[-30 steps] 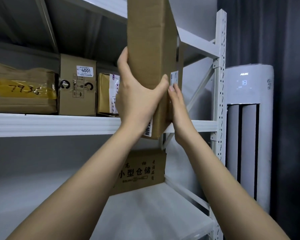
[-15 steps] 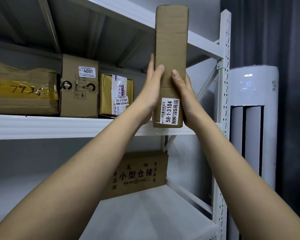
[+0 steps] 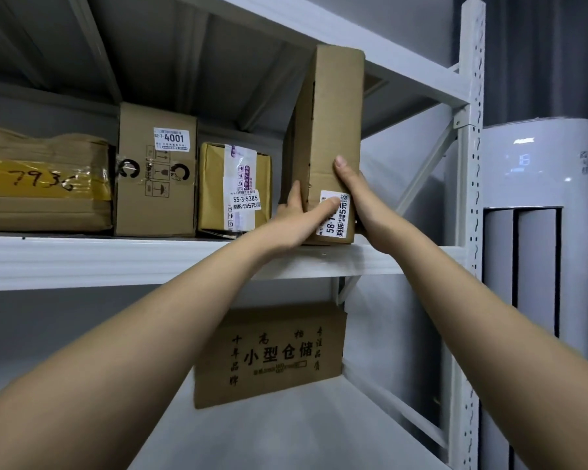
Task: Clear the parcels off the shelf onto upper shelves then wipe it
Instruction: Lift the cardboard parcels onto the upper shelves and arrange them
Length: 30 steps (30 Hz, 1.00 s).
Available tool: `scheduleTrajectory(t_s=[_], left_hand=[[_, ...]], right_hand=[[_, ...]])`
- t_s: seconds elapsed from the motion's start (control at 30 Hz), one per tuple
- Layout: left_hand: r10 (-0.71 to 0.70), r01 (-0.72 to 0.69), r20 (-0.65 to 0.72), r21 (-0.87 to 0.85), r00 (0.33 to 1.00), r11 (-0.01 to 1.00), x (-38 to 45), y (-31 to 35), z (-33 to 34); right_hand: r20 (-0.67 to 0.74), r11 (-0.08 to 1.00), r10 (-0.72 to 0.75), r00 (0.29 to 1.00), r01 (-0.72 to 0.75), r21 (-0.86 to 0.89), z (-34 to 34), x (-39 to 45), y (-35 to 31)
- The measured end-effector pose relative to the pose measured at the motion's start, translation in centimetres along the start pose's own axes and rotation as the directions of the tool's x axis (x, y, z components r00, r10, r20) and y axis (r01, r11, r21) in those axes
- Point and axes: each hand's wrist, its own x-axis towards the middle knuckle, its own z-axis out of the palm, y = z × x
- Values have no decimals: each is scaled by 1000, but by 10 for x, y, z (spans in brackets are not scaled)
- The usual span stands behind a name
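A tall narrow cardboard parcel (image 3: 331, 130) stands upright on the upper shelf (image 3: 116, 259), near its right end. My left hand (image 3: 302, 215) grips its lower left edge, thumb across the white label. My right hand (image 3: 353, 195) holds its right side, thumb on the front face. On the lower shelf (image 3: 286, 435) stands one brown box with black printed characters (image 3: 269, 354), against the back wall.
Three more parcels line the upper shelf: a taped one marked 7936 (image 3: 45, 184), a box labelled 4001 (image 3: 157, 171) and a small one labelled 55-3-5305 (image 3: 235, 191). A white perforated upright (image 3: 469, 232) bounds the rack. A white floor-standing air conditioner (image 3: 537, 232) stands to the right.
Both hands have lowered the tall parcel from the air and set it upright on the upper shelf, pushed further back. The hands slid down to its lower part.
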Motion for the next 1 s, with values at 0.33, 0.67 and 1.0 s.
scheduleTrajectory(t_s=[0.33,0.67,1.0], left_hand=[[-106,158,-153,385,983,909,34,-10,7],[-222,293,-192,597,956,747,43,-10,-6],[-203,311,-236,706,950,636,47,-34,-38]], right_hand=[[184,999,11,983,-2,-54,-16,61,48],[362,987,60,930,0,-162,-22,97,64],[401,940,98,911,48,-339,1,111,79]])
